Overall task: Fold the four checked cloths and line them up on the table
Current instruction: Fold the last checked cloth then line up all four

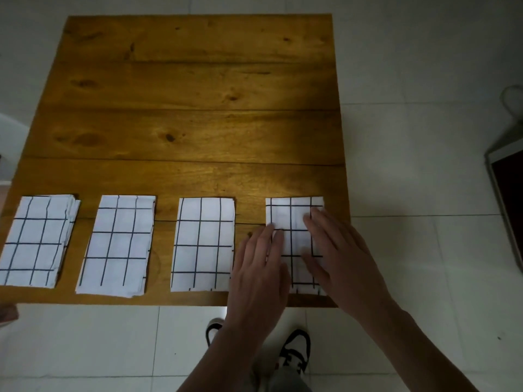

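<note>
Cloth: fourth cloth lies folded at the row's right end, long axis running away from the person.
Fingers: left hand and right hand press it, fingers flat.
Nearer: both equally.

A wooden plank table stands on a pale tiled floor. Along its near edge lie four folded checked cloths in a row, apart from one another: leftmost cloth, second cloth, third cloth, rightmost cloth.
</note>
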Available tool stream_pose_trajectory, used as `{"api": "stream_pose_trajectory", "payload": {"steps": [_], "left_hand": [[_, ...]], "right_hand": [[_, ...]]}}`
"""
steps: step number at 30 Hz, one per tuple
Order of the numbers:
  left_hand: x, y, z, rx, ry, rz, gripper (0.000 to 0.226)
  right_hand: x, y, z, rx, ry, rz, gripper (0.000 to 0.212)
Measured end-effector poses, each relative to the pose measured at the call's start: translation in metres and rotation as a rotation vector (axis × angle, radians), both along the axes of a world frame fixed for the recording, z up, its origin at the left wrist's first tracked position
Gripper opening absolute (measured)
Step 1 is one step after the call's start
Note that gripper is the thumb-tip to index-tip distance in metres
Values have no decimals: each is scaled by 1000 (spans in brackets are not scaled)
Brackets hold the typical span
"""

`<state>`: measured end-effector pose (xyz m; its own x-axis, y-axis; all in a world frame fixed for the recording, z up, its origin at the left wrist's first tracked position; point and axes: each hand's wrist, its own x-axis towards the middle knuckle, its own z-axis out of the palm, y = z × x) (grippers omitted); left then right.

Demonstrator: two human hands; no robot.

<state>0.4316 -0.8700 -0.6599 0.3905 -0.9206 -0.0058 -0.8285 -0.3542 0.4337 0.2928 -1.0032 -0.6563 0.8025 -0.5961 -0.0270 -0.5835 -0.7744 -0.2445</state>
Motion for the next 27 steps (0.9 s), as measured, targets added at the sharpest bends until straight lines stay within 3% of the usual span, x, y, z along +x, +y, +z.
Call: {"api": "stream_pose_trajectory", "payload": {"steps": [8,27], "left_hand": [[-1,0,-14,19,-65,-33,53],[0,2,-18,44,-53,-87,55]], "right_hand": [[-6,-7,-14,12,95,16,64],[-14,-1,-16,60,68,9,64]]}}
